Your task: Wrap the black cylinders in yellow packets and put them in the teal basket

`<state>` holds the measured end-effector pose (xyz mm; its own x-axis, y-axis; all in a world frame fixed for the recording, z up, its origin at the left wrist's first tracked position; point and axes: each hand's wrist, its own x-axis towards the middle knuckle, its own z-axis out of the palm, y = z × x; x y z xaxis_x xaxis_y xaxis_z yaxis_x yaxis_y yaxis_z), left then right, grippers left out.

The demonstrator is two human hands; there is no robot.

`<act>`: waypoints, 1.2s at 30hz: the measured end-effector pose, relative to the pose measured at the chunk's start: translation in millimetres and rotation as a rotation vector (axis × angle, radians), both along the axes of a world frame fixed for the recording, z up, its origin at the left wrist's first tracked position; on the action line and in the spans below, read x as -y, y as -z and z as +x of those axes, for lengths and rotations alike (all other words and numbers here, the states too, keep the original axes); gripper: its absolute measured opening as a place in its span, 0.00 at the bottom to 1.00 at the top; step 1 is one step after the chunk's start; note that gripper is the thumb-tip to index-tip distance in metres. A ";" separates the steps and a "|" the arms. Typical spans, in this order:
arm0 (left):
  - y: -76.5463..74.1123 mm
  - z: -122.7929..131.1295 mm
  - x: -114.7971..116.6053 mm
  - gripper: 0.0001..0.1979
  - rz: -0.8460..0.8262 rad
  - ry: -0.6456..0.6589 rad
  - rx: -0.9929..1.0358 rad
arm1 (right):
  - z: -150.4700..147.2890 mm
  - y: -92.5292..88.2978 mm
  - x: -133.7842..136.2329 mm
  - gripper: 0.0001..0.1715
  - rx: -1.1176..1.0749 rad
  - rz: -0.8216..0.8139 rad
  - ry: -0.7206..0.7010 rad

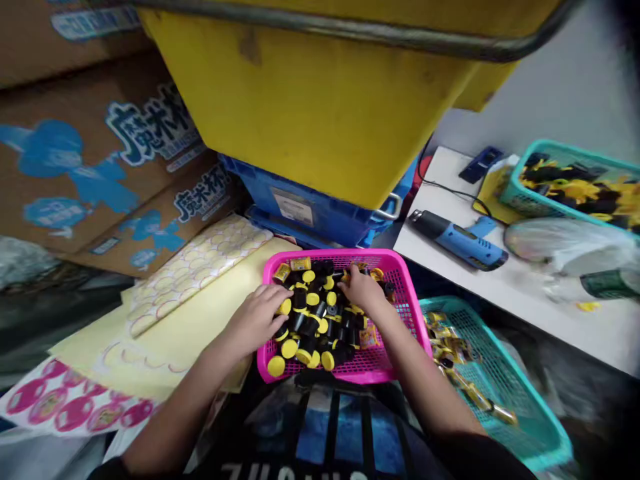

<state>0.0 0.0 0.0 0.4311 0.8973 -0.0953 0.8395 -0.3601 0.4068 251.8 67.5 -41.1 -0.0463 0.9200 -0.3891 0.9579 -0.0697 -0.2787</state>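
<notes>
A pink plastic mesh basket point(334, 259) sits just in front of me, heaped with several small black cylinders with yellow caps point(313, 320). Some have yellow-labelled wrappers. My left hand point(256, 319) lies on the left side of the heap, its fingertips on the black cylinders. My right hand point(363, 288) reaches into the far right of the heap, its fingers among the cylinders. Neither hand's grip is clear, because the fingers hide what lies under them.
A teal basket point(545, 440) of gold-and-black pieces stands to the right, beside a white table point(530, 313) bearing a blue heat gun point(457, 240) and another teal basket point(570, 180). Sticker sheets point(75, 400) lie left. A yellow bin point(300, 100) rests on a blue crate point(310, 207).
</notes>
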 end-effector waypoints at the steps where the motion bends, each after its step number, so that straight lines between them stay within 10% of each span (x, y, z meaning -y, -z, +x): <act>1: -1.1 -1.2 0.7 0.17 -0.027 -0.004 0.031 | 3.6 -4.5 0.7 0.26 0.004 0.017 0.022; 9: -12.1 -0.4 -29.5 0.16 0.006 -0.364 0.015 | -43.1 -36.0 -19.2 0.27 -0.261 0.375 -0.332; 18: -7.9 39.3 -58.0 0.17 0.023 -0.308 -0.327 | -91.8 -39.5 -29.3 0.17 0.106 0.364 -0.590; 22: -22.0 28.1 -53.1 0.18 -0.064 -0.409 -0.214 | -49.8 -58.4 -9.9 0.18 -0.047 0.411 -0.395; 27: -48.9 43.2 -45.4 0.22 -0.215 -0.395 0.349 | 83.5 -76.4 59.5 0.21 -0.219 0.585 0.177; 32: -56.8 174.4 -32.3 0.22 -0.543 -0.051 0.671 | 195.1 -63.7 129.8 0.35 -0.028 0.561 0.585; 36: -50.3 266.4 -16.5 0.45 -0.646 0.247 0.536 | 214.3 -56.0 157.1 0.29 -0.100 0.710 0.776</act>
<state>266.4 16.5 50.3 0.7386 0.6126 -0.2814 0.4047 -0.0690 0.9118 466.1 -89.5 14.9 0.6501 0.7264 0.2230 0.6912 -0.4433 -0.5708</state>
